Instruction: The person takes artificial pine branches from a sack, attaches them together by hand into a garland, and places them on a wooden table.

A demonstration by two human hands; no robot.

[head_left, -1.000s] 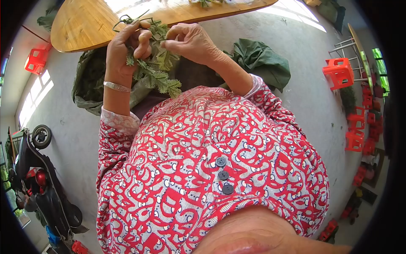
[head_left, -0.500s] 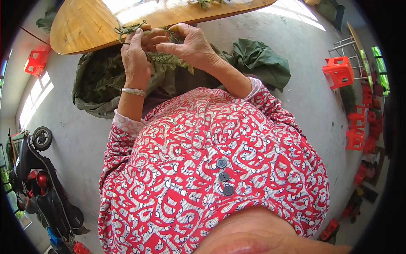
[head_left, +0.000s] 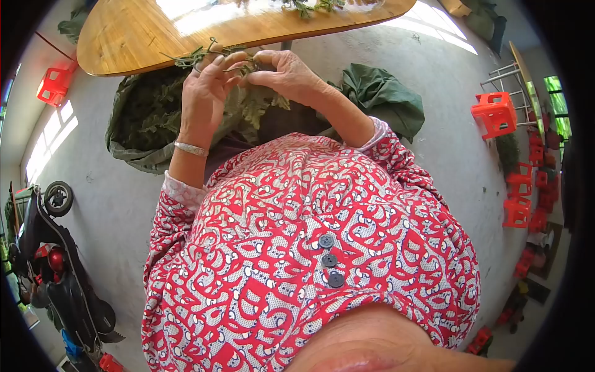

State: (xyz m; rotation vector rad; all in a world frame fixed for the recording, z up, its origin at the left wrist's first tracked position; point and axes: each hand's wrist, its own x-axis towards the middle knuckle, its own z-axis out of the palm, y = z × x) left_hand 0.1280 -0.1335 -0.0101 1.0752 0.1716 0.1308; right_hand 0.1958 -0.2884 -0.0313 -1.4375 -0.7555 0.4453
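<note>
My left hand [head_left: 206, 93], with a silver bracelet at the wrist, is closed around the stems of a green fir-like sprig [head_left: 186, 61]. Its needled tips and a curled end stick out to the left of the fingers. Thumb and forefinger of my right hand [head_left: 288, 77] pinch the same sprig close to the left fingertips. Paler green fronds [head_left: 253, 111] hang below both hands. Just past the fingers is the edge of a wooden table [head_left: 124, 37]. Under my hands a dark green sack [head_left: 139, 155] gapes, full of similar greenery [head_left: 158, 102].
More green sprigs [head_left: 304, 9] lie on the table's far part. Green cloth [head_left: 381, 93] bunches on the floor to the right. Red stools [head_left: 494, 115] stand at the right, another red stool [head_left: 54, 85] at the left. A black motorbike [head_left: 71, 285] is parked lower left.
My right fingers have closed from a spread pose into a pinch near my left fingertips. The hanging fronds now dangle more downward. The view has shifted slightly.
</note>
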